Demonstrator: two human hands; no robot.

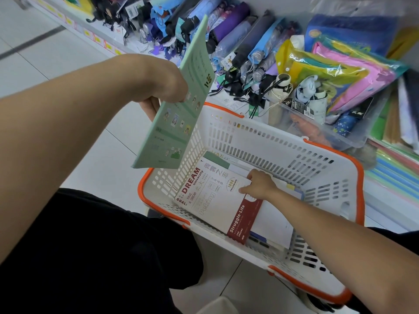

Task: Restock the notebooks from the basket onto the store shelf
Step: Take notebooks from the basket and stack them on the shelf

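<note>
A white basket with an orange rim [322,155] stands on the floor in front of me. Inside lies a white and dark red notebook [215,200] printed "DREAM University", on top of other notebooks. My right hand [258,184] reaches into the basket and grips the far edge of that notebook. My left hand [167,91] holds a pale green notebook [179,109] upright above the basket's left corner, thumb side hidden behind the cover.
The low store shelf [108,41] behind the basket is packed with folded umbrellas [244,41] and colourful plastic pouches [340,73]. A clear bin [322,132] sits just beyond the basket. White tiled floor lies to the left; my dark trousers fill the lower left.
</note>
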